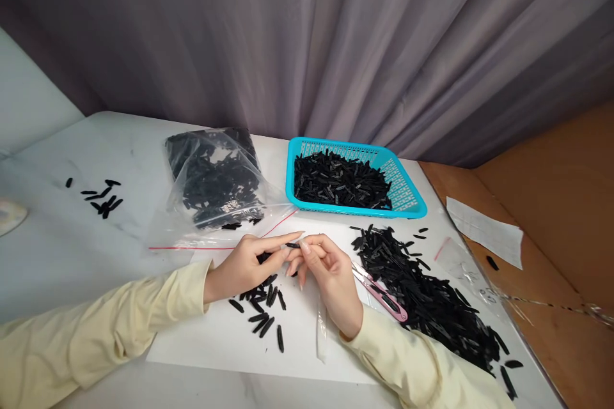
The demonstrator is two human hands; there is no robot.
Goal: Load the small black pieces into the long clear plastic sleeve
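Observation:
Between my hands is a small, narrow black piece with tapered ends; its exact kind cannot be made out. My right hand pinches it with thumb and fingertips. My left hand meets it from the other side, thumb and index finger closing on its left end. Below my left hand lies a loose group of similar black pieces on a white sheet. Beside my right wrist rests a pink utility knife, its blade end pointing up and left.
A blue basket full of black pieces stands at the back. Left of it lies a clear zip bag holding more. To the right spreads a long heap. Several pieces lie far left. White paper lies beyond the table's right edge.

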